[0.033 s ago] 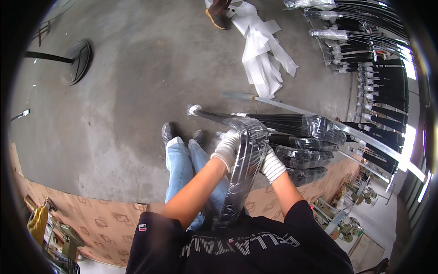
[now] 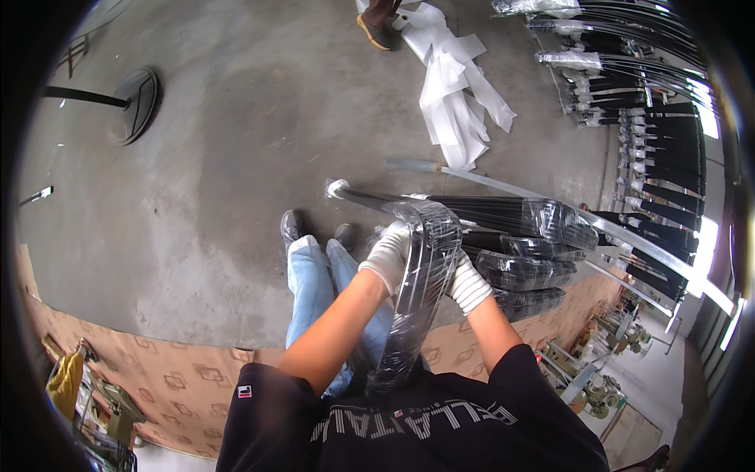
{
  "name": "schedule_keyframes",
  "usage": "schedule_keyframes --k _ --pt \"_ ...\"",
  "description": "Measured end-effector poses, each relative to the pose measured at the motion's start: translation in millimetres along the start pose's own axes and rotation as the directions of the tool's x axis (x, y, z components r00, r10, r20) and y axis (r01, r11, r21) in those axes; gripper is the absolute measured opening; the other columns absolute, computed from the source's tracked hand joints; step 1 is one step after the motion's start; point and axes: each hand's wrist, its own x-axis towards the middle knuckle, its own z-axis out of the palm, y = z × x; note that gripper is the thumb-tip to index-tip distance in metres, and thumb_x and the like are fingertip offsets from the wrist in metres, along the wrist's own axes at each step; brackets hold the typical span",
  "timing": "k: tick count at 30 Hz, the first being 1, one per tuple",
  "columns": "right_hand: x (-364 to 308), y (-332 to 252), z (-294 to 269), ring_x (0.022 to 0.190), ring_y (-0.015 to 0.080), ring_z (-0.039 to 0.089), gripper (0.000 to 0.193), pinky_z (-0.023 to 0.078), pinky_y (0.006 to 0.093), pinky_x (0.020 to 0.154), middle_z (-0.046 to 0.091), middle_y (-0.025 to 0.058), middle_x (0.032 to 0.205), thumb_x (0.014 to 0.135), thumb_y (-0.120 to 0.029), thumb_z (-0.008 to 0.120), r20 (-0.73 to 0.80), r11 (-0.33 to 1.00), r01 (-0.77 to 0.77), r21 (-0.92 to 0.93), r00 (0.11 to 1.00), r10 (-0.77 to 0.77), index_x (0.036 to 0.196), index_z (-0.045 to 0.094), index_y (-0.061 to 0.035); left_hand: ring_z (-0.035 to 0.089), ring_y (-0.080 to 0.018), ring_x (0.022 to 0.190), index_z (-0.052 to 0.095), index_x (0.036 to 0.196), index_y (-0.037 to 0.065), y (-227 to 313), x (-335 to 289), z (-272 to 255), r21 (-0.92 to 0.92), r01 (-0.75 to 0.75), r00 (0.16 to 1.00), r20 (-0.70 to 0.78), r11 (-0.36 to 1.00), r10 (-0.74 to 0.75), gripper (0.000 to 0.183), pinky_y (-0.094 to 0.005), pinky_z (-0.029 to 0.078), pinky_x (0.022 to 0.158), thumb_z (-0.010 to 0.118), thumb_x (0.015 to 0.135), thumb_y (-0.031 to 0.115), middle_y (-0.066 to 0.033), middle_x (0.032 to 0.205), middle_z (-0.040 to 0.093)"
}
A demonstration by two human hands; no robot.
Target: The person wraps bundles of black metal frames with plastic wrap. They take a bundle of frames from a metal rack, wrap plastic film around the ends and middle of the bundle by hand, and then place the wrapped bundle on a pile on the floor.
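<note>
A bundle of curved black tubes (image 2: 421,287), wrapped in clear plastic film, stands in front of my body. Its bent end leans toward my chest, while the straight part runs away to a white-wrapped tip near the floor. My left hand (image 2: 388,253), in a white knit glove, grips the bundle's left side at the bend. On the opposite side my right hand (image 2: 470,285), gloved in striped white, is closed against it. The bundle hides some fingers of both hands. More film-wrapped black bundles (image 2: 525,271) lie just to the right of my right hand.
A long metal bar (image 2: 543,198) crosses behind the bundles. White foam sheets (image 2: 456,98) lie on the floor ahead, beside another person's shoe (image 2: 376,33). Rows of wrapped black tubes (image 2: 664,169) line the right. A round-based stand (image 2: 140,106) is far left; a patterned brown sheet (image 2: 197,374) stretches behind me.
Almost nothing differs. Both hands keep their hold on the tube bundle, and the whole view has shifted very slightly.
</note>
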Motion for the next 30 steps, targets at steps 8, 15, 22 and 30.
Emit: schedule_keyframes --k 8,15,22,30 --pt "-1.6 -108.5 101.1 0.105 0.0131 0.054 0.03 0.044 0.0201 0.09 0.054 0.01 0.117 0.094 -0.005 0.038 0.072 0.649 0.424 -0.632 0.866 -0.495 0.121 0.047 0.0026 0.058 -0.0208 0.081 0.054 0.095 0.008 8.6 -35.6 8.1 -0.135 -0.54 0.841 -0.103 0.831 0.53 0.018 -0.0327 0.051 0.074 0.06 0.079 0.015 -0.0056 0.089 0.058" --pt "-27.9 -95.9 229.0 0.091 0.0233 0.061 0.024 0.047 0.0317 0.081 0.064 0.009 0.096 0.088 -0.024 0.049 0.544 -0.245 0.487 -0.838 0.78 -0.31 0.1 0.064 -0.01 0.058 -0.0232 0.093 0.052 0.108 0.003 17.7 -55.3 -2.2 -0.159 -0.623 0.758 0.118 0.766 0.641 0.04 -0.0352 0.047 0.086 0.06 0.081 0.031 -0.0097 0.101 0.06" --pt "-25.2 -72.2 204.4 0.074 0.0195 0.062 0.025 0.049 0.0304 0.069 0.066 0.0053 0.084 0.09 -0.026 0.048 0.367 0.024 0.455 -0.89 0.747 -0.554 0.092 0.065 -0.0077 0.056 -0.0192 0.081 0.049 0.105 0.005 68.6 -148.2 45.5 0.167 -0.977 0.196 0.475 0.131 0.858 0.048 -0.0326 0.048 0.071 0.065 0.075 0.039 -0.0069 0.088 0.055" --pt "-27.0 -75.5 180.4 0.084 0.026 0.064 0.033 0.054 0.0363 0.078 0.063 0.0151 0.096 0.084 -0.022 0.06 0.139 0.976 -0.109 0.191 0.987 0.083 0.105 0.056 0.0038 0.051 -0.0204 0.078 0.047 0.102 0.003 116.4 -216.0 69.8 -0.047 -0.977 0.14 0.592 0.207 0.794 0.052 -0.0341 0.046 0.072 0.067 0.071 0.039 -0.0078 0.083 0.051"
